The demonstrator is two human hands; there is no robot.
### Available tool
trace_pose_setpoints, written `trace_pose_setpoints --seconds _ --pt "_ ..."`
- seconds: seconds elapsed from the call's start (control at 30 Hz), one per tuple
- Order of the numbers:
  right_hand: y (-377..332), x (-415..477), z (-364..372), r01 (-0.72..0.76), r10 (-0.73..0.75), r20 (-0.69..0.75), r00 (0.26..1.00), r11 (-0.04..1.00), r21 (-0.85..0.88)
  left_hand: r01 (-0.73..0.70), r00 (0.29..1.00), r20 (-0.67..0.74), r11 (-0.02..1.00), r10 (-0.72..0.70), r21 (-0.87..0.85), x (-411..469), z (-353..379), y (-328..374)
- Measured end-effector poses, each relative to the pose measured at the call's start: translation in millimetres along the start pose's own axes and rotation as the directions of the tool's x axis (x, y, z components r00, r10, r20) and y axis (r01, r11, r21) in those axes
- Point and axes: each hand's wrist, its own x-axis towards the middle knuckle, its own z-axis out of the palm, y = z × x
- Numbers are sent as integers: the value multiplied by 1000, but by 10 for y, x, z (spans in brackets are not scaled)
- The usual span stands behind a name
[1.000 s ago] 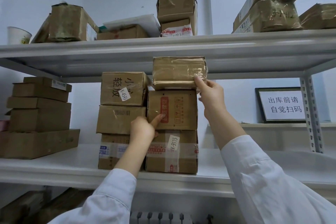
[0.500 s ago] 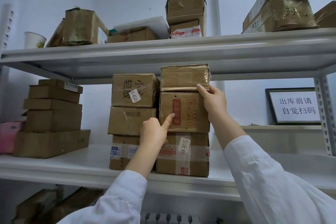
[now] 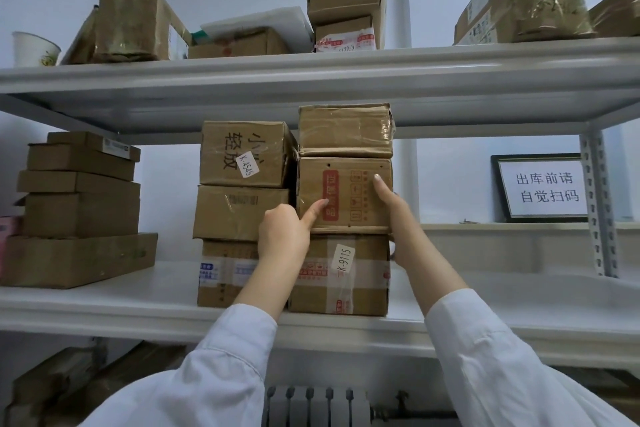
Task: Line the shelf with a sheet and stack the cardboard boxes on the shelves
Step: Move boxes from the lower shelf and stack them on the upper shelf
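You are steadying the middle box [image 3: 349, 191] of the right stack on the shelf [image 3: 104, 308], left hand [image 3: 282, 232] pressing one forefinger, right hand [image 3: 394, 215] lying flat, neither gripping; stacking is looking nearly done.

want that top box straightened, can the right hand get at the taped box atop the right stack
Probably yes: the right hand rests on the red-printed box just beneath the taped box, whose front is uncovered; the upper shelf leaves little room above.
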Motion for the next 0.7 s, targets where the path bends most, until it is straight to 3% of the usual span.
trace_pose_setpoints --seconds 0.2,0.5,0.7 --pt "14 -79 -64 11 -11 46 999 1000 -8 -46 999 -26 998 48 51 -30 -1 44" --pt "26 -134 19 37 -30 59 998 993 -110 -40 997 -70 994 33 -101 -76 -32 -54" --pt "4 -138 100 50 -41 64 997 989 -141 -54 995 -89 994 45 -93 -53 -67 -132"
